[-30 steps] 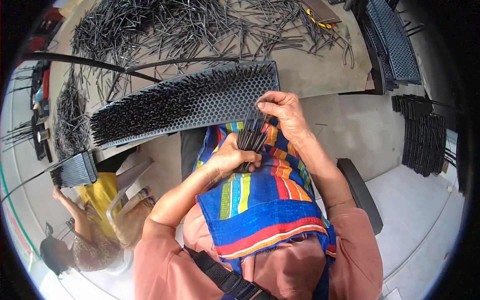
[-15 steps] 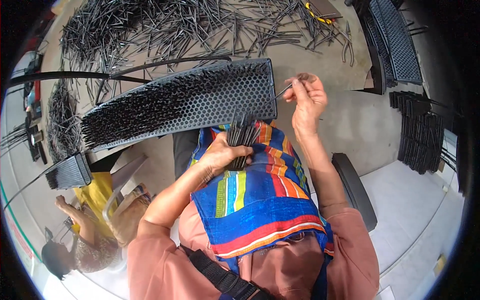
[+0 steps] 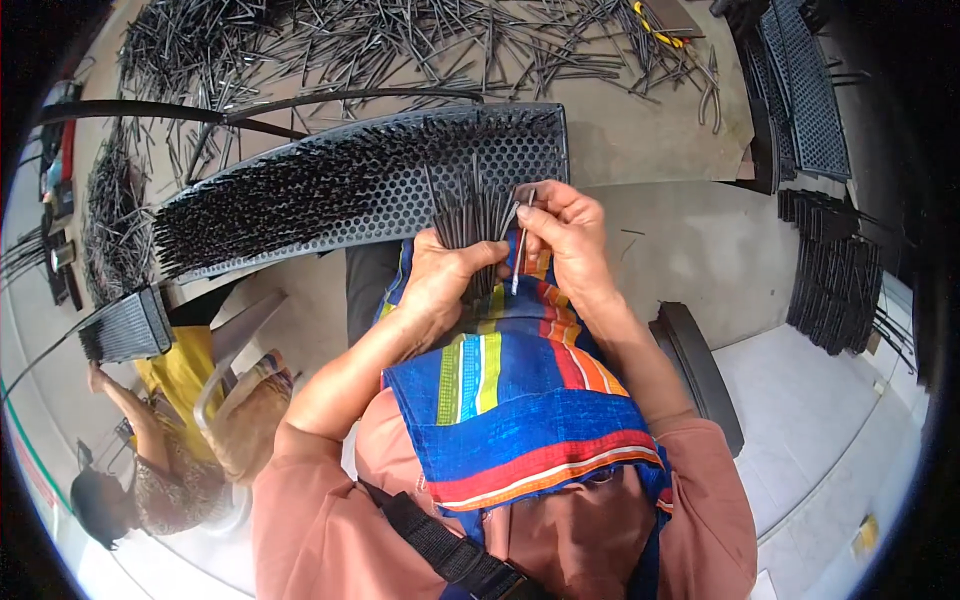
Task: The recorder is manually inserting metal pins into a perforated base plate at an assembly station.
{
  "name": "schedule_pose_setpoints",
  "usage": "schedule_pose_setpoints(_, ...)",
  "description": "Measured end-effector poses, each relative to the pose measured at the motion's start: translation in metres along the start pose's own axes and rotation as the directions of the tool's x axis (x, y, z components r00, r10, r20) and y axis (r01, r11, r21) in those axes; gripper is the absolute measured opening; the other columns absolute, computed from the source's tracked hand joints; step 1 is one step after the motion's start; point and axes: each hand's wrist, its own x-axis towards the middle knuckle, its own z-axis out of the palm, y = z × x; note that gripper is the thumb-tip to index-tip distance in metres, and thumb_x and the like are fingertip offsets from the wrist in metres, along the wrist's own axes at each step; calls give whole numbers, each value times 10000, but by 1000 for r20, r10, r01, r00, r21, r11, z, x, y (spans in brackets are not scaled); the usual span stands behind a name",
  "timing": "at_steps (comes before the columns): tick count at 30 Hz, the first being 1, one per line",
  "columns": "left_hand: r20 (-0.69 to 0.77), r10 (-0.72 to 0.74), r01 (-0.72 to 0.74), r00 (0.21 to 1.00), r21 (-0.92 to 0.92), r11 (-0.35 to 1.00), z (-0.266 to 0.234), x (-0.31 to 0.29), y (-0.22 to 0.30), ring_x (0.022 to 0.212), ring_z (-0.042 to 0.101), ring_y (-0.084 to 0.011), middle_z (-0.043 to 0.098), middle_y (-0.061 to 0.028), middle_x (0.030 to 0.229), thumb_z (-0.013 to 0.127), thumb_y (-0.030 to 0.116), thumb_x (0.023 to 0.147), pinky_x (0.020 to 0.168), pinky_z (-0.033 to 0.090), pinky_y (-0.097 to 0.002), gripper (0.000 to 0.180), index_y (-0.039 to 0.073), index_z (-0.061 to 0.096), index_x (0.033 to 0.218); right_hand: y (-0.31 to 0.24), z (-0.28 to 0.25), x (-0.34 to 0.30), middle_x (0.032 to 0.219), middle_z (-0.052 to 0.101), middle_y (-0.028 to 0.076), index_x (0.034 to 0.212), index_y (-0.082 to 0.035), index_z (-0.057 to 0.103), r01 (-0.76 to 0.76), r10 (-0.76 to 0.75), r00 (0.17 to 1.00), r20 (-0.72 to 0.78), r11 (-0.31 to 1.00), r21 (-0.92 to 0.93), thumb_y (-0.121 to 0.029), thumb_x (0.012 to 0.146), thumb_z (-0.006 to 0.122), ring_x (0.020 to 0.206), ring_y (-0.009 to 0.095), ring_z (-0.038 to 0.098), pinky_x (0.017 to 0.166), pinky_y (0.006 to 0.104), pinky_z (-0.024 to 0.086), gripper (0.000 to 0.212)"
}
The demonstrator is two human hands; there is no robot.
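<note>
1. Along the near edge of the worktable (image 3: 640, 145) sits a long perforated rack (image 3: 530, 150), dense with upright black pieces on its left and showing many bare holes on its right. It appears to overhang, so a bump from a wrist could shift it.
2. Just in front of the rack, above the striped apron (image 3: 520, 420), the left hand (image 3: 435, 275) wraps its fingers around a bundle of thin black rods (image 3: 468, 225). The tips fan unevenly; a slackened grip could let some slide into the lap.
3. Beside that bundle, the right hand (image 3: 572, 240) pinches a single rod (image 3: 518, 262) between thumb and forefinger, the other fingers curled. So slim a piece could slip if the pinch is light, or catch on its neighbours.
4. Hidden: the rack's underside, so its support cannot be told.
5. The bundle covers part of the rack; whether its tips touch is unclear. Most left fingertips are out of sight behind the rods.
6. The single rod's lower end looks pale; glare or another material, I cannot tell.
</note>
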Motion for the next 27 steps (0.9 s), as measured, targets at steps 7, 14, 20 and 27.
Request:
schedule_pose_setpoints(7, 8, 62, -62, 998, -26, 998, 8, -6, -1, 587, 599, -129, 658, -47, 745, 635, -68, 762, 542, 484, -256, 119, 9, 664, 848, 2, 0, 3, 634, 592, -3, 837, -13, 623, -41, 48, 998, 52, 992, -117, -50, 857, 659, 487, 44, 527, 429, 196, 413, 55)
schedule_pose_setpoints(14, -215, 102, -121, 971, -78, 990, -14, -5, -26, 594, 616, -138, 666, -61, 753, 616, -25, 811, 559, 502, -255, 65, -6, 655, 859, -10, 3, 6, 753, 643, 41, 893, 1, 622, 80, -83, 996, -36, 992, -96, -35, 878, 640, 567, 77, 595, 510, 213, 486, 43)
schedule_pose_setpoints(20, -96, -16, 3, 995, -126, 992, -13, -16, -20, 604, 651, -169, 666, -91, 745, 611, 4, 834, 549, 528, -277, 38, -20, 640, 839, -23, 12, 40, 851, 651, 75, 970, 37, 633, 603, -617, 786, 33, 755, -256, 35, 892, 603, 674, 110, 620, 626, 228, 517, 84)
schedule_pose_setpoints(27, -99, -16, 5, 995, -111, 994, -16, -8, -12, 605, 655, -197, 664, -119, 749, 618, -46, 803, 543, 540, -295, 45, -29, 621, 845, -16, 12, 62, 915, 644, 65, 962, 35, 645, 667, -677, 728, 112, 661, -344, 70, 868, 621, 694, 91, 609, 626, 212, 514, 103)
